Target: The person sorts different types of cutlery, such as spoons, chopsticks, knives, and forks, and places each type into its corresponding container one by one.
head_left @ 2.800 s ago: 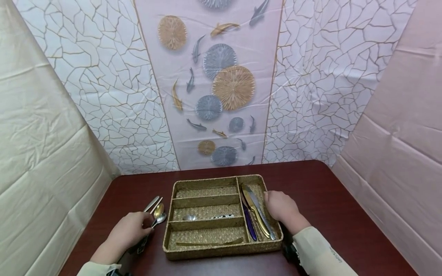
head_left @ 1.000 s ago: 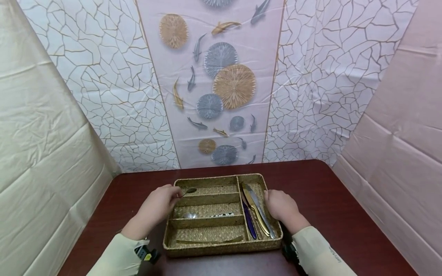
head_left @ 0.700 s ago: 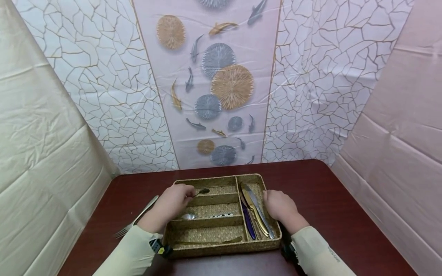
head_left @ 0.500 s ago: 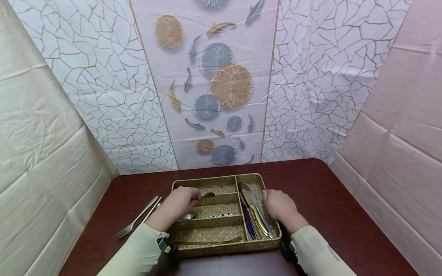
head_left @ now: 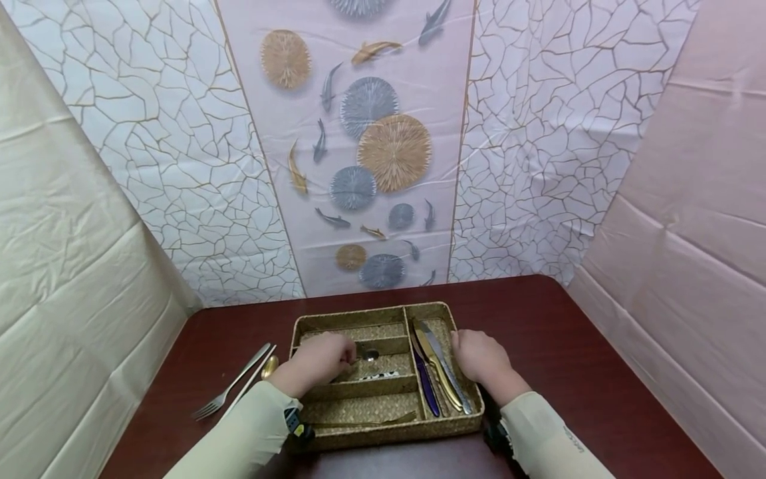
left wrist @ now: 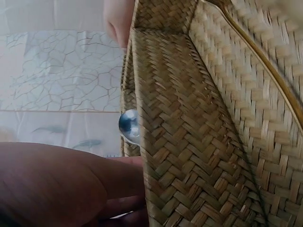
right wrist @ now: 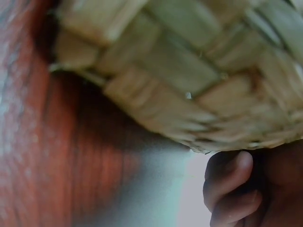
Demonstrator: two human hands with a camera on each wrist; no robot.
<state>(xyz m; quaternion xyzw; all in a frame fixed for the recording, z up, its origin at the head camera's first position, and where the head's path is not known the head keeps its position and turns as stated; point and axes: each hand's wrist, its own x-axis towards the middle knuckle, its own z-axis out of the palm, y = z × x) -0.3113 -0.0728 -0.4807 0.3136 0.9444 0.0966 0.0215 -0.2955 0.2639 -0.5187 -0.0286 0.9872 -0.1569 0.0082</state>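
My left hand point(head_left: 326, 359) pinches a silver spoon point(head_left: 371, 355) over the middle compartment of a woven cutlery tray point(head_left: 389, 439). In the left wrist view the spoon's bowl point(left wrist: 130, 125) shows just past a divider, and the fingers hide most of its handle. A spotted black-and-white handle point(head_left: 380, 376) lies below it in that compartment. At the tray's right side, my right hand point(head_left: 481, 359) grips the rim; the right wrist view shows its curled fingers point(right wrist: 232, 182) against the woven wall.
Several knives, one a gold knife point(head_left: 439, 369), lie in the tray's right compartment. A thin gold utensil point(head_left: 365, 424) lies in the front one. Left of the tray on the table are a silver fork point(head_left: 230, 386), a slim pale-handled utensil point(head_left: 251, 379) and a gold spoon point(head_left: 270, 366).
My left hand has picked up the silver spoon from the table at left and carried it right, past the back compartment and down to the middle one. The right hand keeps its place at the rim.
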